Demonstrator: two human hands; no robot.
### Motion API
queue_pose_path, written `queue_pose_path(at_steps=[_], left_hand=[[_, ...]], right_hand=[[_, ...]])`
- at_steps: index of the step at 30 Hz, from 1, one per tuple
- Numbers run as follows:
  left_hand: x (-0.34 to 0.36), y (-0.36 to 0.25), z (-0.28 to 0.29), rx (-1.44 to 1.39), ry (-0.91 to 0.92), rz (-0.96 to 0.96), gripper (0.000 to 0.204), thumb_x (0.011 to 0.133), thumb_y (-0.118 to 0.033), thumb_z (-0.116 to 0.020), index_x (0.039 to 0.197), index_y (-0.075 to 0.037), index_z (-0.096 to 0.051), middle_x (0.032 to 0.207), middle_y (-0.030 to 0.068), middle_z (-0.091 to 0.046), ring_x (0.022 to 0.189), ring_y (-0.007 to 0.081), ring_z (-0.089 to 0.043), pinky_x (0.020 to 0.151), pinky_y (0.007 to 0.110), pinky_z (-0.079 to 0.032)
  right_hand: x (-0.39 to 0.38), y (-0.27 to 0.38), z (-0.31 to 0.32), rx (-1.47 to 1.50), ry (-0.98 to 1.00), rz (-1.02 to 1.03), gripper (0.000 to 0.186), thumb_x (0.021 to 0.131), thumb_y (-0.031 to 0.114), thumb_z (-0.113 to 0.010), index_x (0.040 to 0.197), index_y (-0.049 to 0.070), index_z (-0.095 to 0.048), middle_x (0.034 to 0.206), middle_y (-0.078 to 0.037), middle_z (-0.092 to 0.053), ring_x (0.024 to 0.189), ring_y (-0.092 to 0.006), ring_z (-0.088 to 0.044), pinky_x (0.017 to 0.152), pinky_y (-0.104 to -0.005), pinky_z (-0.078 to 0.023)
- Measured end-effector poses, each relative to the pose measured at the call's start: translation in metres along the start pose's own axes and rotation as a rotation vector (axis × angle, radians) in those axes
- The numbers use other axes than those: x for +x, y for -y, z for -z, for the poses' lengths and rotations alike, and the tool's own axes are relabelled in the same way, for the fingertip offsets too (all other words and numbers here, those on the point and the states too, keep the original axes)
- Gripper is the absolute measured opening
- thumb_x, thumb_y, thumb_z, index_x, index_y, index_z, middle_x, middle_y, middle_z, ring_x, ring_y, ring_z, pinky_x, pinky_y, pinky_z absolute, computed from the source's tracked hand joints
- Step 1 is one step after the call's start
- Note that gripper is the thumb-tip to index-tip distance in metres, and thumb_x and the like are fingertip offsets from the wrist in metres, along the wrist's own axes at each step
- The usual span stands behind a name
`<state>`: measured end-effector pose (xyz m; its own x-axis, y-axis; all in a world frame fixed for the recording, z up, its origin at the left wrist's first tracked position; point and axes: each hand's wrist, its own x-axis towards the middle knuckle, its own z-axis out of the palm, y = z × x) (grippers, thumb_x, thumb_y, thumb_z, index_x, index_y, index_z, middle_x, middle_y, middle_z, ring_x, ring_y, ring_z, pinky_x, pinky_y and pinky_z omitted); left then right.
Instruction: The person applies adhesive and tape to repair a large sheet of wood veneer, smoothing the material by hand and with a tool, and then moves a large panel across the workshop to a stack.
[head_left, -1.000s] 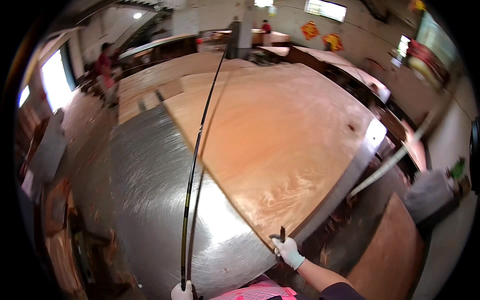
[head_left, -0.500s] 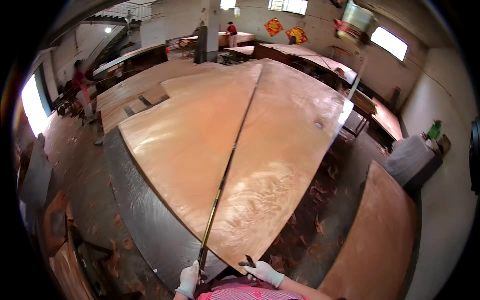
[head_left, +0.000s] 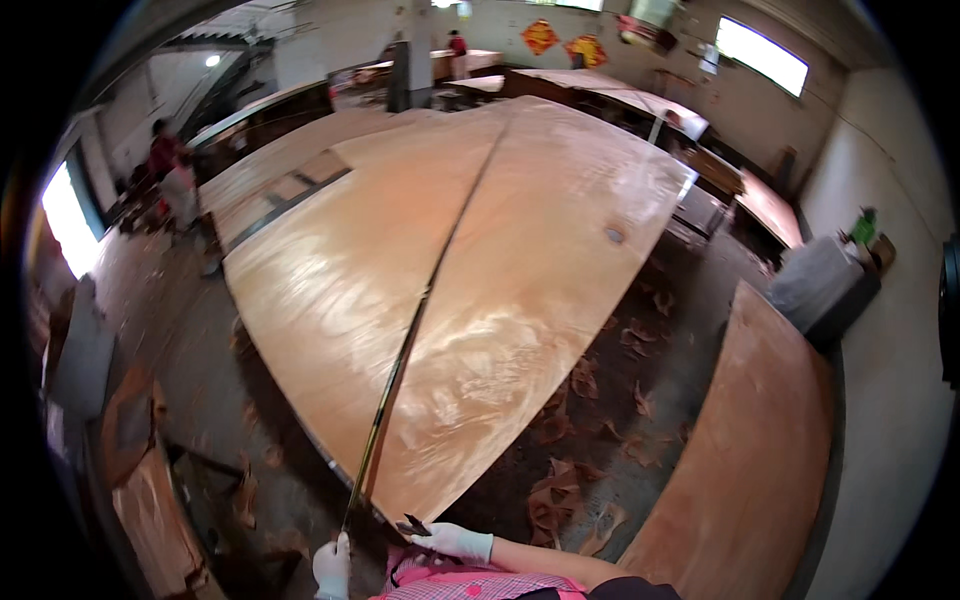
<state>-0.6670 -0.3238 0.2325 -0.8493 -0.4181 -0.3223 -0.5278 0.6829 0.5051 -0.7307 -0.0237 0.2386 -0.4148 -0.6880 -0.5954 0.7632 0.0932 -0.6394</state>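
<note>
A wide peach-toned veneer sheet (head_left: pixel 500 330) spreads across the work surface ahead, with a small dark hole toward its right. A long thin pole (head_left: pixel 392 370) lies diagonally over it, reaching toward the far edge. My gloved left hand (head_left: pixel 331 562) grips the pole's near end below the sheet's corner. At that corner my gloved right hand (head_left: pixel 445 538) holds a small dark tool (head_left: pixel 412 525), too small to identify. Another sheet with dark gaps (head_left: pixel 285 193) shows along the far left.
A person in red (head_left: pixel 168 158) stands at the left, another (head_left: pixel 458 55) far back. Further loaded benches (head_left: pixel 600 85) stand behind. A curved board (head_left: pixel 740 430) leans at the right beside a covered grey bundle (head_left: pixel 805 285). Veneer scraps (head_left: pixel 555 500) litter the floor; boards (head_left: pixel 150 500) stand at near left.
The peach sheet has shifted leftward and now covers the silvery surface seen earlier at left. The pole's near end and both my hands have moved, most recently toward the lower left of view.
</note>
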Motion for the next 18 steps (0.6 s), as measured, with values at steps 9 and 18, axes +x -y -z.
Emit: queue_pose_path(at_steps=[9, 18], left_hand=[[0.012, -0.026, 0.055, -0.211, -0.108, -0.136, 0.040, 0.088, -0.041, -0.059, 0.104, -0.006, -0.071, 0.099, 0.0175, -0.070, 0.097, 0.0337, -0.065, 0.087, 0.041, -0.051], [0.028, 0.206, 0.161, -0.275, -0.826, 0.243, 0.028, 0.083, -0.024, -0.063, 0.103, -0.005, -0.067, 0.116, 0.0203, -0.063, 0.106, 0.0365, -0.060, 0.094, 0.045, -0.048]], right_hand=[[-0.066, 0.039, -0.045, -0.079, -0.097, 0.006, 0.047, 0.100, 0.017, -0.047, 0.145, 0.006, -0.041, 0.108, -0.011, -0.070, 0.066, -0.0066, -0.058, 0.052, -0.0189, -0.043], [0.008, 0.038, -0.153, -0.095, -0.272, -0.190, 0.051, 0.099, 0.020, -0.052, 0.148, 0.011, -0.038, 0.107, -0.011, -0.067, 0.072, -0.0121, -0.058, 0.072, -0.0281, -0.050]])
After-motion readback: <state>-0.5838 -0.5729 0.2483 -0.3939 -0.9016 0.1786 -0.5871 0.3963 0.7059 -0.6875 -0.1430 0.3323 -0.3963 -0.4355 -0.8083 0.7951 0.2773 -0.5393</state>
